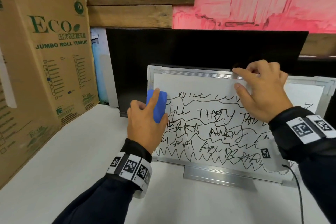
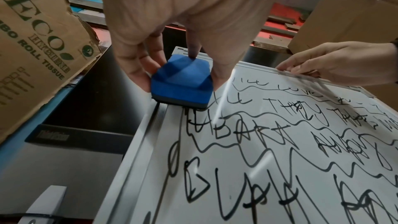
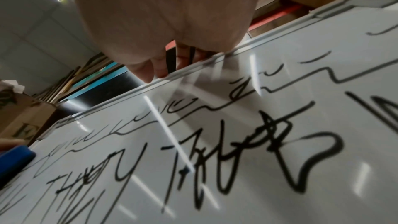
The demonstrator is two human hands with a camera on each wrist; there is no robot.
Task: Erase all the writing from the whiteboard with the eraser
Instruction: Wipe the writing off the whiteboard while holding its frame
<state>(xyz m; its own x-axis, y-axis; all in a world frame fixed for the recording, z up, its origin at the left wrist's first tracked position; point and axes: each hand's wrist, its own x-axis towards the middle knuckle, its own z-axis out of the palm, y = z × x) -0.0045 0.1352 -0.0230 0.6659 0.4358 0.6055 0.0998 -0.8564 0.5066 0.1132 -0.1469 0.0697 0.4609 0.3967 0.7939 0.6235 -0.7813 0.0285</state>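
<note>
1. Head view: whiteboard (image 1: 209,85) stands tilted on the table (image 1: 72,160), leaning back against a dark monitor (image 1: 181,47). Its top strip is bare; black writing (image 1: 209,129) covers the middle and lower rows.
2. My left hand (image 1: 143,123) grasps the blue eraser (image 1: 156,105), forefinger laid along its back, thumb and remaining fingers on its sides.
3. Left wrist view: eraser (image 2: 182,83) sits with its felt face on the board's left frame (image 2: 150,125) near the upper left corner, its lower edge touching the first scribbles.
4. My right hand (image 1: 260,89) grasps the board's top edge, fingers curled over the frame, thumb pressed on the white face. Right wrist view confirms fingertips (image 3: 148,74) hooked over that edge.
5. Cardboard box (image 1: 43,63) printed "Eco Hygiene Jumbo Roll Tissue" stands left of the monitor, apart from the board.
6. Black cable (image 1: 298,187) runs down the table at lower right.
</note>
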